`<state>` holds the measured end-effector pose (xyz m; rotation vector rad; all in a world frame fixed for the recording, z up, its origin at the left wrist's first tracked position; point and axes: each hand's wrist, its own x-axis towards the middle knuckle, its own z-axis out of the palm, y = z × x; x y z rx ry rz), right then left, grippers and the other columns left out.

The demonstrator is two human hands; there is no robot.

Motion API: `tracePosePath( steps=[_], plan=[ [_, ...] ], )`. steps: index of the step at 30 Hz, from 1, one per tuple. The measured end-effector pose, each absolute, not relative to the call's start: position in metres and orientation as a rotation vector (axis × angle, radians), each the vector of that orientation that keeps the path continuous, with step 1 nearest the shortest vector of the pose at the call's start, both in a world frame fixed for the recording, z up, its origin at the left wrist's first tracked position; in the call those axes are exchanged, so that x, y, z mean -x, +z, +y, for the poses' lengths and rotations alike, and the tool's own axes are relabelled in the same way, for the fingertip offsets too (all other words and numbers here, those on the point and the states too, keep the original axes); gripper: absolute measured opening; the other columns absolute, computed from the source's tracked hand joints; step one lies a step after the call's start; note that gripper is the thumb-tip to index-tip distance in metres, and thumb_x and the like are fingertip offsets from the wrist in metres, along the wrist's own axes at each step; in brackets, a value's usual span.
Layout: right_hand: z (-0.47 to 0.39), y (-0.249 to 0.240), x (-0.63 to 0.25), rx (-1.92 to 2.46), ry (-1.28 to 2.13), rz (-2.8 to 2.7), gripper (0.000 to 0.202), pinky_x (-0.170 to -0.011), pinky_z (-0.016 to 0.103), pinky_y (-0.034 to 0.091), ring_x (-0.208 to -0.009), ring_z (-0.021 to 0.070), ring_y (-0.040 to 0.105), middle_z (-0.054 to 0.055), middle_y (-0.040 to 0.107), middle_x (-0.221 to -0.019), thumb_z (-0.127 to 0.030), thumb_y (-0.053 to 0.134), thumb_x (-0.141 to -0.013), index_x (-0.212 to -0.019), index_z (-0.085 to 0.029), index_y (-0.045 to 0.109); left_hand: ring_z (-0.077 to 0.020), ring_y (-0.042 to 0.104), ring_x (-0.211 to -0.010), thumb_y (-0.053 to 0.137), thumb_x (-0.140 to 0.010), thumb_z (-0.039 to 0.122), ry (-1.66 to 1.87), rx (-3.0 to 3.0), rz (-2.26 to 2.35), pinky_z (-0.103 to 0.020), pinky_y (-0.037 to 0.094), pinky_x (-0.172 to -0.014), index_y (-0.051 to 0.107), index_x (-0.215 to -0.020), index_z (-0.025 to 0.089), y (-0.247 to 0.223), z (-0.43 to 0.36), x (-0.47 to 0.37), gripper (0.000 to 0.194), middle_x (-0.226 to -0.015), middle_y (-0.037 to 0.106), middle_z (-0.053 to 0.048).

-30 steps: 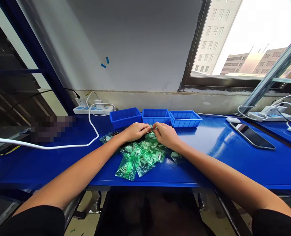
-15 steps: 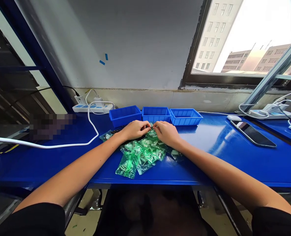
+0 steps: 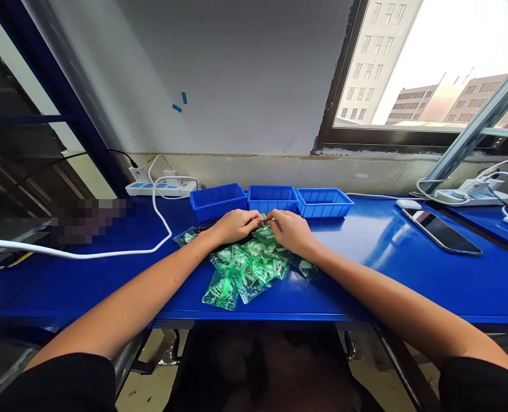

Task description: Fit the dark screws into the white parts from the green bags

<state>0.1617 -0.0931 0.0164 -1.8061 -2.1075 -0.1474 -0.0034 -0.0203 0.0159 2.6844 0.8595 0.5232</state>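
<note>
A pile of green transparent packets (image 3: 254, 263) with small pale parts inside lies on the blue table (image 3: 365, 286). Over its far edge, my left hand (image 3: 238, 225) and my right hand (image 3: 292, 230) meet almost fingertip to fingertip. Both are closed in a pinch; a small dark thing shows between them, too small to name. Just beyond the hands stand three blue bins: the left bin (image 3: 218, 200) is turned at a slight angle, the middle bin (image 3: 273, 195) and the right bin (image 3: 325, 201) are side by side.
A white power strip (image 3: 162, 187) with a white cable (image 3: 108, 254) is at the left. On the right lie a phone (image 3: 445, 232), a small white case (image 3: 407, 203) and another power strip (image 3: 472, 195). A wall with a window rises behind the table.
</note>
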Motion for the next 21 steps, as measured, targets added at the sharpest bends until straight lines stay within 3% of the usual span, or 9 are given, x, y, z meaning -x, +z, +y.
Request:
tracePosePath(
  steps=[6, 21],
  plan=[
    [-0.0936, 0.0183, -0.1607, 1.849, -0.148, -2.102, 0.020, -0.068, 0.026, 0.040, -0.094, 0.0197, 0.061, 0.006, 0.068, -0.096, -0.023, 0.043, -0.093, -0.098, -0.019, 0.063, -0.0149, 0.056, -0.059, 0.043, -0.086, 0.041, 0.522, -2.666, 0.840, -0.024, 0.034, -0.055, 0.062, -0.095, 0.018, 0.0154, -0.0202, 0.0031, 0.031, -0.065, 0.063, 0.000],
    [-0.0951, 0.0182, -0.1586, 1.874, -0.191, -2.095, 0.021, -0.063, 0.026, 0.036, -0.090, 0.0193, 0.060, 0.005, 0.068, -0.091, -0.026, 0.043, -0.093, -0.091, -0.020, 0.062, -0.0152, 0.056, -0.060, 0.042, -0.086, 0.037, 0.507, -2.719, 0.875, -0.024, 0.033, -0.055, 0.063, -0.089, 0.018, 0.0161, -0.0196, 0.0026, 0.028, -0.069, 0.067, -0.002]
  ],
)
